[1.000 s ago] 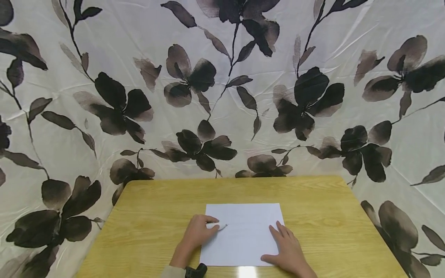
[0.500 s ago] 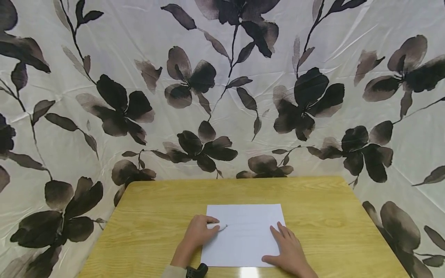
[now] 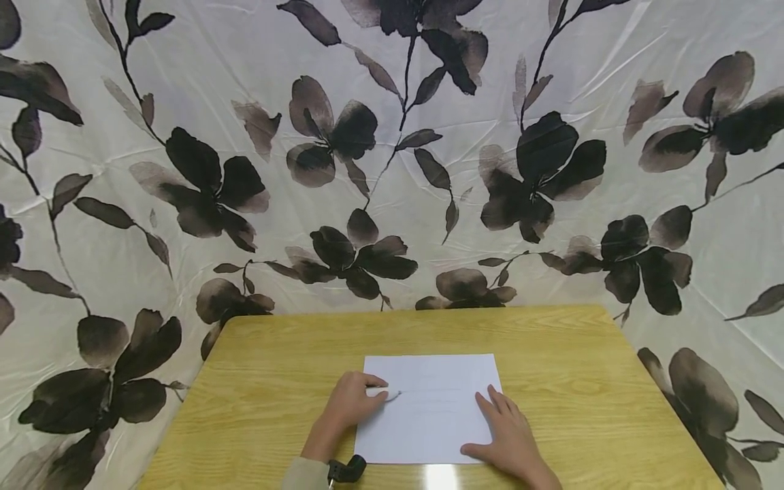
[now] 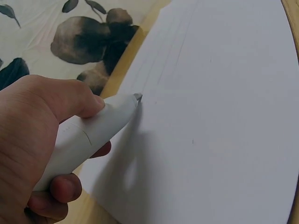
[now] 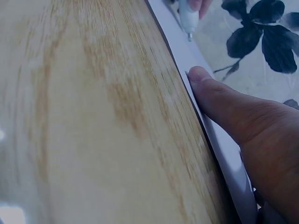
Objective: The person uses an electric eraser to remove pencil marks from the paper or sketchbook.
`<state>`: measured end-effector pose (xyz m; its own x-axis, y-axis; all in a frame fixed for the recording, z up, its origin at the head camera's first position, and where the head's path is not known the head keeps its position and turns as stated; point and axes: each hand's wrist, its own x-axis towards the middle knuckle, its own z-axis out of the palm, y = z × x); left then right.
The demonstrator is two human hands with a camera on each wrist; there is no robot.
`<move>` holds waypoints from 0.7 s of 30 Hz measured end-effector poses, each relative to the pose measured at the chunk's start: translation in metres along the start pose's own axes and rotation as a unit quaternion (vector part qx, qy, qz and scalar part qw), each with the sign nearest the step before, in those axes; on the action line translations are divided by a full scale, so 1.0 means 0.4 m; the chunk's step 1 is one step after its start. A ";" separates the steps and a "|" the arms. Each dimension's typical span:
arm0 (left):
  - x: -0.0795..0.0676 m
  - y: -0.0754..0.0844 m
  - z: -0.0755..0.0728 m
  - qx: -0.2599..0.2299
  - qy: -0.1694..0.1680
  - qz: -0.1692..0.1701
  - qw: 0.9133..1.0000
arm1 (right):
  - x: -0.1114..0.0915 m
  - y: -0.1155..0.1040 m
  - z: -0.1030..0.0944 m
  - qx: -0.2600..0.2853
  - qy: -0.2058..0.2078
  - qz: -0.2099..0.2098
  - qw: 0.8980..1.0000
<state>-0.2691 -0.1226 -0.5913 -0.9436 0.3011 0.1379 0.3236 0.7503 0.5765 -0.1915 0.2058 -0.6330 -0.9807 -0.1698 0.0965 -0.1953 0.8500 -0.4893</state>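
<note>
Head view: a person's left hand (image 3: 354,400) grips a thick, white, smooth-bodied pen (image 4: 88,142) between thumb and curled fingers, its grey tip angled right over the far left part of a white rectangular sheet of paper (image 3: 429,429). Whether the tip touches the sheet is hard to tell. Faint thin grey lines (image 4: 180,51) run across the paper's far half, right of the tip. The right hand (image 3: 510,439) rests at the sheet's near right corner, its thumb set wide of the fingers and holding no object. Beneath lies a yellow wood-grain table (image 3: 257,381); beyond it hangs a pale cloth with dark flowers (image 3: 398,177). Near the left wrist, a beige sleeve (image 3: 305,474) meets a small black device (image 3: 347,469).
</note>
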 end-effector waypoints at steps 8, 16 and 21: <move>0.006 0.001 0.004 -0.007 0.001 -0.014 1.000 | 0.001 -0.002 0.006 0.006 -0.001 0.001 1.000; 0.007 0.000 0.006 -0.010 -0.013 -0.009 1.000 | -0.003 -0.002 0.004 0.005 -0.009 0.014 1.000; 0.007 -0.004 -0.001 -0.011 -0.013 -0.026 1.000 | 0.000 -0.001 -0.002 0.006 -0.006 0.012 1.000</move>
<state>-0.2724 -0.1230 -0.5915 -0.9569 0.2771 0.0868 0.2724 0.7529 0.5992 -0.1913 0.2058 -0.6323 -0.9851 -0.1552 0.0740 -0.1713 0.8484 -0.5010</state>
